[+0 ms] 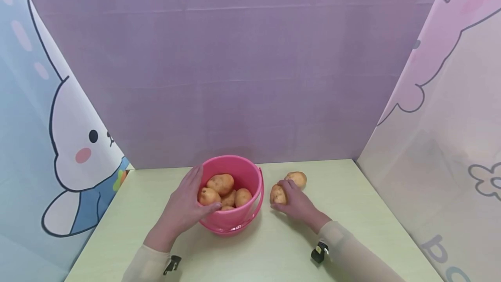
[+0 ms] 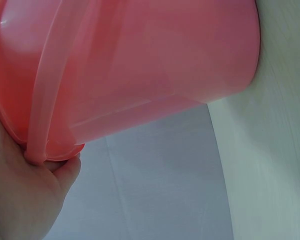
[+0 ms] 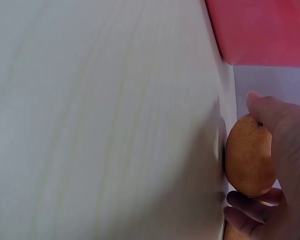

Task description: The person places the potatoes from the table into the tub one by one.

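Clearly, one potato (image 1: 278,195) was pinched in your right hand (image 1: 296,203), right of the pink bucket (image 1: 231,219) (a second potato (image 1: 297,179) lay just beyond); your left hand (image 1: 184,206) gripped the bucket's rim, with more potatoes (image 1: 221,184) inside.

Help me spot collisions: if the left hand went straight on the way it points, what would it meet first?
The pink plastic bucket, most likely: the left hand is in contact with it and appears to point along it. How squarely they would meet is hard to judge.
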`<act>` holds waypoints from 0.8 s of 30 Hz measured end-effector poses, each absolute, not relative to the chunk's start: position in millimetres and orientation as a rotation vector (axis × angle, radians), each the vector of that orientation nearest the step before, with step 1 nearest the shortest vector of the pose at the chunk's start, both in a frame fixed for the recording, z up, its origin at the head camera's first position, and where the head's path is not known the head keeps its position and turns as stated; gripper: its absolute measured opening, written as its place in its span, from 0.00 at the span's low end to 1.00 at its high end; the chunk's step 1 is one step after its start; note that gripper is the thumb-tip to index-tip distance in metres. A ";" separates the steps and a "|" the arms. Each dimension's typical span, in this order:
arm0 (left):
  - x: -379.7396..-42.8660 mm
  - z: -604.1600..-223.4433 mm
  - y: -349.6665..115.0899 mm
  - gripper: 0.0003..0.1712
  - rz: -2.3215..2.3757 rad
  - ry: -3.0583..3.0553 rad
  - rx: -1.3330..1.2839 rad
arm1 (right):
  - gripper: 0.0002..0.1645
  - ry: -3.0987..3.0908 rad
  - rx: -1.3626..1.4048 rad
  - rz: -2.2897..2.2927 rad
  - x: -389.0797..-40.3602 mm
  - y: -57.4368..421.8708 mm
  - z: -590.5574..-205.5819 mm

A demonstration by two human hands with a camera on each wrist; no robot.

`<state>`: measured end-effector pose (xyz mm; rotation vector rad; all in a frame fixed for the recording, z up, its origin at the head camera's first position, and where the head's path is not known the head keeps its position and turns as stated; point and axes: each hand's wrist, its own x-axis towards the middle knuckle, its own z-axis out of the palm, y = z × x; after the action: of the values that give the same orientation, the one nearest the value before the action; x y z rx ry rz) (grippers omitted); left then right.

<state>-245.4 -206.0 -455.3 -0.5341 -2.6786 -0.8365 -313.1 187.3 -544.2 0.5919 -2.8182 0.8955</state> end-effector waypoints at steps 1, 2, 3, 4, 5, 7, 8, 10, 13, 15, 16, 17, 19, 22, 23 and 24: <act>-245.4 -455.3 -205.9 0.74 -0.834 -2.681 -0.533 | 0.44 -2.826 0.584 0.916 -312.9 187.1 -544.0; -245.4 -455.4 -205.8 0.74 -0.833 -2.683 -0.532 | 0.43 -2.832 0.578 0.932 -313.0 187.0 -544.2; -245.4 -455.3 -205.8 0.75 -0.833 -2.684 -0.533 | 0.44 -2.839 0.573 0.945 -313.2 187.0 -544.7; -245.4 -455.3 -205.8 0.75 -0.835 -2.685 -0.532 | 0.44 -2.845 0.571 0.954 -313.6 187.0 -545.3; -245.4 -455.2 -205.7 0.75 -0.838 -2.686 -0.531 | 0.44 -2.851 0.570 0.959 -314.1 187.0 -546.1; -245.4 -455.1 -205.7 0.75 -0.843 -2.687 -0.529 | 0.44 -2.855 0.579 0.969 -315.0 186.9 -547.5; -245.4 -455.0 -205.7 0.75 -0.846 -2.687 -0.528 | 0.45 -2.853 0.585 0.973 -315.4 186.9 -548.2; -245.5 -455.1 -205.7 0.75 -0.848 -2.687 -0.528 | 0.45 -2.846 0.599 0.966 -316.1 186.7 -550.2; -245.7 -455.1 -205.6 0.74 -0.853 -2.685 -0.531 | 0.47 -2.846 0.617 0.945 -316.7 186.5 -552.4; -245.7 -455.7 -205.8 0.74 -0.854 -2.684 -0.528 | 0.47 -2.848 0.623 0.930 -317.2 186.6 -553.7; -245.6 -456.0 -205.9 0.74 -0.853 -2.684 -0.527 | 0.48 -2.850 0.624 0.928 -317.7 186.7 -554.1; -245.7 -456.1 -205.9 0.74 -0.859 -2.683 -0.524 | 0.48 -2.854 0.624 0.928 -318.3 186.8 -554.6; -245.8 -456.7 -206.0 0.74 -0.858 -2.681 -0.523 | 0.48 -2.853 0.623 0.944 -319.3 187.2 -555.2; -246.4 -457.2 -205.9 0.74 -0.858 -2.676 -0.526 | 0.47 -2.866 0.607 0.980 -321.1 187.8 -555.9; -246.6 -457.2 -205.8 0.74 -0.858 -2.674 -0.528 | 0.47 -2.870 0.602 1.000 -321.7 188.0 -555.9; -246.7 -457.5 -205.9 0.74 -0.857 -2.673 -0.529 | 0.47 -2.870 0.596 1.021 -322.2 188.0 -555.8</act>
<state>-246.7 -205.9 -457.5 -0.5290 -2.6733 -0.8575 -322.2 188.0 -555.8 0.5963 -2.8704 1.0206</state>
